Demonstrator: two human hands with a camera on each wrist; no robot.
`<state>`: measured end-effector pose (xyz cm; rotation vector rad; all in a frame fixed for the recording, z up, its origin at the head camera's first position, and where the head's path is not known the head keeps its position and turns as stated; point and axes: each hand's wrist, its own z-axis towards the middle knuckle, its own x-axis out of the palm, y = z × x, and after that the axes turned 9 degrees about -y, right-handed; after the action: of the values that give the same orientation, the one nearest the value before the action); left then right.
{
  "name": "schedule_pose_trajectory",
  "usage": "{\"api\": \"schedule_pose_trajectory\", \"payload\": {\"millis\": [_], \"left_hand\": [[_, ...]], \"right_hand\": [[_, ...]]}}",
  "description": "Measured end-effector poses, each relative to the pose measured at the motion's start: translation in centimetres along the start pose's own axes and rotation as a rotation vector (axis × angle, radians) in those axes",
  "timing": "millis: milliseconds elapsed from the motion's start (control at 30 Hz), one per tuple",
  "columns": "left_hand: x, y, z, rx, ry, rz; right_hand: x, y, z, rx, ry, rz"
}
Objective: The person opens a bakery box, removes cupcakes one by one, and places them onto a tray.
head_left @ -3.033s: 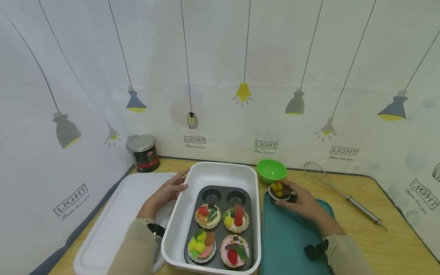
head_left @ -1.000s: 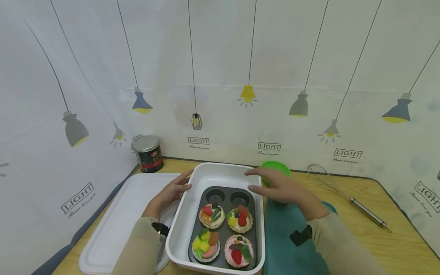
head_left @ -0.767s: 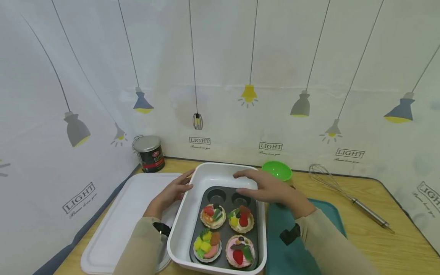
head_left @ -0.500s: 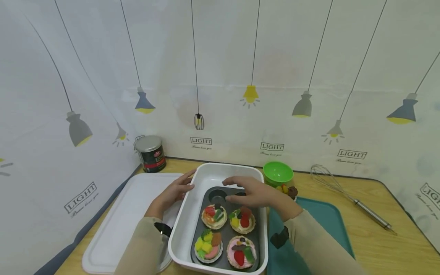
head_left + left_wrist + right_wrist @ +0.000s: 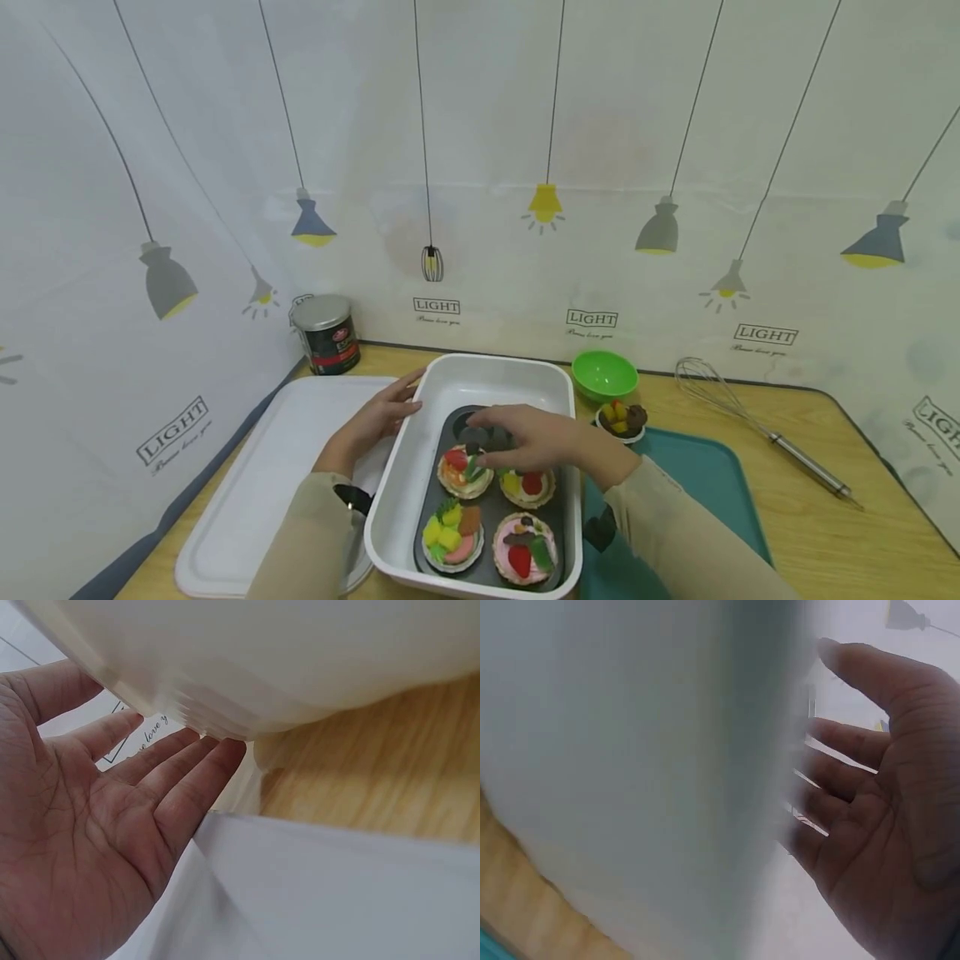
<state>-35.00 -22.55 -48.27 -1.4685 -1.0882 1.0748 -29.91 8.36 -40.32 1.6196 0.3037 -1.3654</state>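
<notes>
My left hand [image 5: 375, 421] lies along the left side of a white rectangular tub [image 5: 381, 512]; in the left wrist view its extended fingertips touch the tub's outer wall. Inside the tub sits a dark muffin tin [image 5: 489, 521] bearing several fruit-topped tarts. My right hand [image 5: 536, 437] reaches over the tub's right rim, thumb and forefinger spread beside a tart with strawberry and green fruit [image 5: 453, 473]. In the right wrist view, the tub's blurred wall covers the fingertips. Partly under the right hand is another fruit tart [image 5: 528, 492]. A pink tart [image 5: 513, 537] and a yellow-fruit tart [image 5: 450, 533] stand nearer me.
A chocolate fruit tart [image 5: 621, 419] stands right of the tub, by a green bowl [image 5: 604, 375] and teal tray [image 5: 697, 467]. A whisk [image 5: 780, 442] lies farther right. On the left are a white lid [image 5: 285, 483] and a black can [image 5: 330, 342].
My right hand has let go of the chocolate fruit tart outside the tub and moved left over the muffin tin. My left hand has stayed at the tub's side.
</notes>
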Motion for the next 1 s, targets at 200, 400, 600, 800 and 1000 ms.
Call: {"api": "schedule_pose_trajectory", "payload": {"millis": [200, 400, 600, 800, 1000], "left_hand": [[-0.3, -0.2, -0.2, 0.009, 0.002, 0.013], [-0.2, 0.2, -0.1, 0.007, 0.024, 0.005], [0.1, 0.0, -0.1, 0.001, -0.007, 0.017], [0.1, -0.1, -0.2, 0.007, -0.012, 0.024], [0.1, -0.1, -0.2, 0.011, -0.007, 0.022]], "right_hand": [[-1.3, 1.9, 1.3, -0.034, -0.026, -0.051], [-0.1, 2.4, 2.1, 0.010, 0.012, 0.022], [1.1, 2.0, 2.7, 0.062, 0.051, 0.026], [1.5, 2.0, 3.2, 0.050, 0.072, -0.001], [2.0, 1.5, 3.3, 0.056, 0.103, 0.013]]}}
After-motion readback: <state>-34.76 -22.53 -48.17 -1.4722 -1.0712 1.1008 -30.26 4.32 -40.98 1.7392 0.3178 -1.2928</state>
